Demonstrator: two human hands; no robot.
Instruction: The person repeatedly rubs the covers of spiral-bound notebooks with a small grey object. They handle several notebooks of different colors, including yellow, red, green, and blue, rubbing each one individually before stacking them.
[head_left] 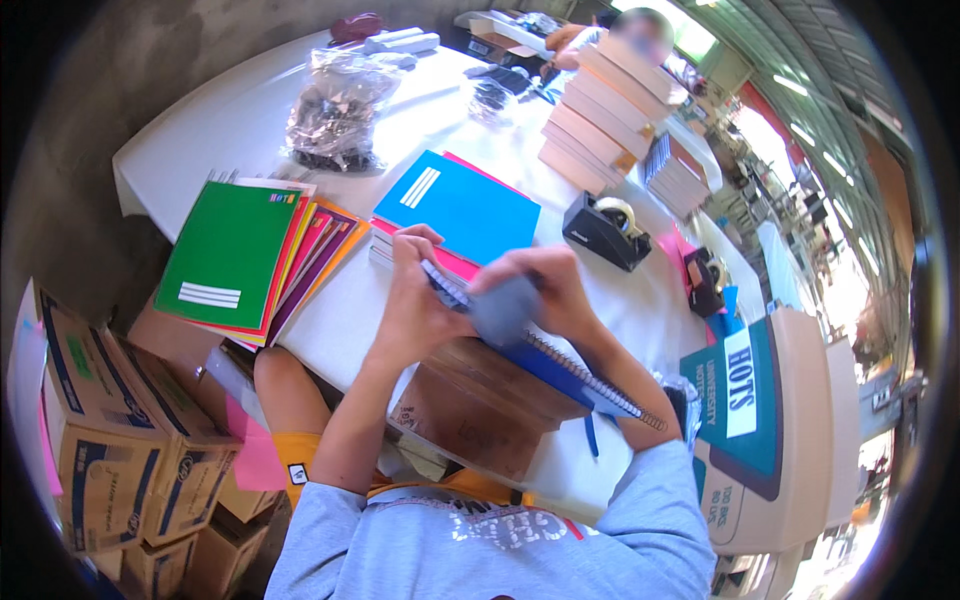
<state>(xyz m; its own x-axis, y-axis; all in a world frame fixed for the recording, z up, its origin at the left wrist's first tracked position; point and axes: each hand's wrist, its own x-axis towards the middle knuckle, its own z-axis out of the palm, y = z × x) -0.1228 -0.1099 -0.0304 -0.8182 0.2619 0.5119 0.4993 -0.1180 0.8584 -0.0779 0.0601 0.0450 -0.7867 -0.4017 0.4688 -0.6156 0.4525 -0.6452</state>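
In the middle, my left hand [410,305] is closed round a narrow dark piece [447,287] with light markings along it. My right hand [550,280] grips a dark grey rounded thing [505,310], blurred, and its kind does not show. The two held pieces meet or overlap between my hands. Just below them a blue spiral notebook [555,362] slants down to the right beside my right forearm, above a brown cardboard box [480,415] at the table's near edge. Beyond my hands lies a blue-covered notebook [460,205] on pink ones.
Fanned notebooks with a green one [230,250] on top lie left. A clear plastic bag [340,110], black tape dispenser [607,230] and tall book stack [605,115] stand farther back. Cartons [110,440] fill the lower left; a large box [765,430] is right. Another person sits behind the stack.
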